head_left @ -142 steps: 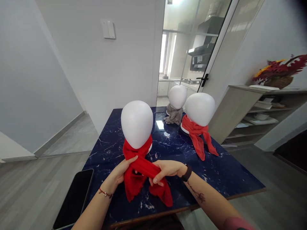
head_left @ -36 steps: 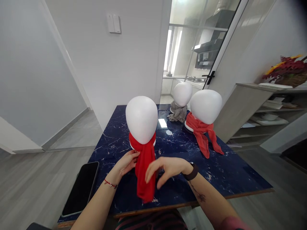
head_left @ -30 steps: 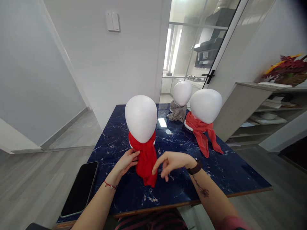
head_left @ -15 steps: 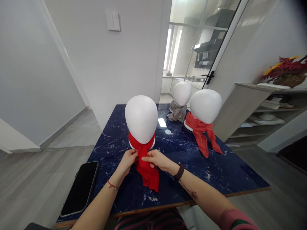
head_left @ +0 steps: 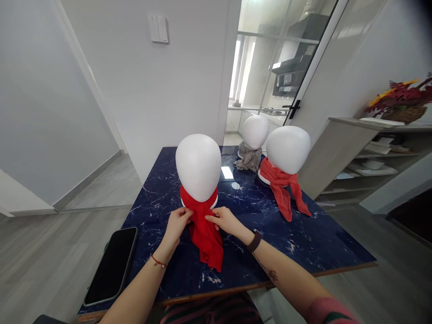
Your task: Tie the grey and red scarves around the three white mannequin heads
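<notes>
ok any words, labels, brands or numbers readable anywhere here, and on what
None can be read.
The phone screen is dark and blank.
The wall switch shows no marking.
The red scarf held by the left hand and right hand shows no label.
The shelf items are too small to tell.

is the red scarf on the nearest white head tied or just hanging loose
Tied, it seems: the red scarf wraps the nearest white head, both ends hanging together from a bunch in front.

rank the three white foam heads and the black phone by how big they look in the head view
1. Near white foam head with the bright red scarf
2. White foam head with the orange-red scarf
3. Black phone, close to second, unsure
4. Far white foam head with the grey scarf

Nearness to the camera inflates the first.
</notes>
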Tool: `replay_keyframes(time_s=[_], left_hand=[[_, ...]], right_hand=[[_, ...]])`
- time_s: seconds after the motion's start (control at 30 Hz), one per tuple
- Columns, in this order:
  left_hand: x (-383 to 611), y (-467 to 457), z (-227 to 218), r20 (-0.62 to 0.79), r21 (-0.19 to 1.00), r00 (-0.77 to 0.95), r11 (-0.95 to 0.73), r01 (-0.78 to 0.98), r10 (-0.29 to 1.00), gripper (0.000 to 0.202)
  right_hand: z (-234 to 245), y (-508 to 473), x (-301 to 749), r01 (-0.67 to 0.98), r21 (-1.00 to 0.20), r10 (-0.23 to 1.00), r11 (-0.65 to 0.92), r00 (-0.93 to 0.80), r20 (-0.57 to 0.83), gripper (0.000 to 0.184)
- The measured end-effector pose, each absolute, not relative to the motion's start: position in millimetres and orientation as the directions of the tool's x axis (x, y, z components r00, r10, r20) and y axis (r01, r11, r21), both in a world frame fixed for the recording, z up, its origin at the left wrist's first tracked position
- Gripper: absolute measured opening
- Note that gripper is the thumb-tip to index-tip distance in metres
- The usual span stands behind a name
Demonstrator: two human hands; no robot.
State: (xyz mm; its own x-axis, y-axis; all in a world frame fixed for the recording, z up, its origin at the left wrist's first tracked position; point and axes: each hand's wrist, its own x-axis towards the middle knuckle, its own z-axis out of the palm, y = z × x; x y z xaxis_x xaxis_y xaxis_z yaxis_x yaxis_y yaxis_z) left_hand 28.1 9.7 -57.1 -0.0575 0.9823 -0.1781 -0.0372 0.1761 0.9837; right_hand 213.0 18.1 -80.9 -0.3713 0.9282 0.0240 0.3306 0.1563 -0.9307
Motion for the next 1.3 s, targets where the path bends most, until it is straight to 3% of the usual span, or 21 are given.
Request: replay_keyframes(time_s=[0.1,0.17,0.23,0.33,0.4,0.47,0.53,0.6,0.67,0.8,0.9,0.97,1.03,1.1,1.13,1.2,1.23,1.3], left_hand=[[22.5,12.0,-57.3,-0.149,0.989,-0.118,0.151,0.002,0.982,0.013],[18.1,14.1,-57.5,-0.126,0.991,-0.169,0.130,0.012,0.977,0.012],[14.0,16.7,-58.4,-0.095,0.995,-0.256,0.097,-0.003,0.962,0.010],[10.4,21.5,-62.0,-0.059,0.998,-0.362,0.048,-0.040,0.930,0.008],[10.3,24.7,-65.9,-0.060,0.998,-0.380,0.042,-0.055,0.923,0.014],[11.6,26.8,-69.4,-0.069,0.997,-0.375,0.052,-0.056,0.924,0.018],[13.2,26.7,-70.8,-0.068,0.998,-0.365,0.058,-0.038,0.929,0.015],[14.5,24.1,-69.2,-0.053,0.999,-0.334,0.054,-0.007,0.941,0.013],[16.1,19.4,-65.7,-0.035,0.997,-0.264,0.051,0.051,0.964,0.022],[22.7,10.2,-60.4,-0.101,0.975,0.004,0.098,0.200,0.995,0.039],[27.6,7.5,-60.1,-0.169,0.983,0.200,0.150,0.108,0.965,0.043],[28.9,7.3,-59.8,-0.157,0.987,0.246,0.156,0.020,0.956,0.044],[28.6,7.4,-58.9,-0.156,0.987,0.242,0.159,0.007,0.958,0.048],[27.1,7.7,-57.6,-0.178,0.983,0.225,0.166,0.072,0.958,0.050],[25.8,8.1,-57.3,-0.185,0.980,0.203,0.164,0.115,0.961,0.049],[22.1,10.2,-58.1,-0.181,0.971,0.109,0.161,0.175,0.977,0.046],[19.8,12.1,-59.4,-0.159,0.973,0.026,0.152,0.173,0.987,0.044],[15.0,17.3,-63.6,-0.089,0.985,-0.171,0.112,0.128,0.981,0.036]], right_hand=[[-82.0,23.5,224.6,0.453,-0.863,0.940,0.221,-0.335,0.065,0.036],[-80.8,29.8,237.5,0.439,-0.875,0.919,0.206,-0.394,0.018,0.027],[-79.0,37.6,252.1,0.425,-0.893,0.906,0.147,-0.419,-0.050,0.032],[-75.4,47.7,269.8,0.484,-0.865,0.979,0.135,-0.198,0.043,0.033],[-70.7,50.2,275.4,0.483,-0.863,0.984,0.151,-0.161,0.082,0.032],[-64.1,48.2,275.5,0.374,-0.921,0.929,0.106,-0.369,-0.043,0.041],[-57.6,42.3,269.9,0.243,-0.970,0.796,0.000,-0.587,-0.147,0.044],[-54.1,34.4,258.6,0.154,-0.987,0.753,-0.051,-0.643,-0.139,0.037],[-54.1,26.0,243.4,0.108,-0.993,0.781,-0.037,-0.617,-0.096,0.032],[-56.9,11.3,214.8,-0.004,-0.999,0.774,-0.052,-0.632,-0.038,0.028],[-53.4,4.5,209.3,-0.124,-0.974,0.727,-0.187,-0.684,-0.053,0.026],[-47.6,3.5,217.4,-0.136,-0.942,0.633,-0.306,-0.768,-0.095,0.037],[-41.7,6.4,233.7,-0.036,-0.920,0.459,-0.390,-0.874,-0.161,0.059],[-39.2,13.9,253.4,0.113,-0.930,0.382,-0.349,-0.889,-0.252,0.071],[-40.2,19.4,262.5,0.169,-0.945,0.461,-0.279,-0.840,-0.286,0.066],[-47.5,32.4,275.6,0.273,-0.958,0.788,-0.085,-0.570,-0.233,0.039],[-53.3,39.3,278.6,0.344,-0.939,0.923,0.003,-0.363,-0.130,0.030],[-67.4,51.2,277.3,0.489,-0.867,0.995,0.094,-0.032,0.089,0.028]])
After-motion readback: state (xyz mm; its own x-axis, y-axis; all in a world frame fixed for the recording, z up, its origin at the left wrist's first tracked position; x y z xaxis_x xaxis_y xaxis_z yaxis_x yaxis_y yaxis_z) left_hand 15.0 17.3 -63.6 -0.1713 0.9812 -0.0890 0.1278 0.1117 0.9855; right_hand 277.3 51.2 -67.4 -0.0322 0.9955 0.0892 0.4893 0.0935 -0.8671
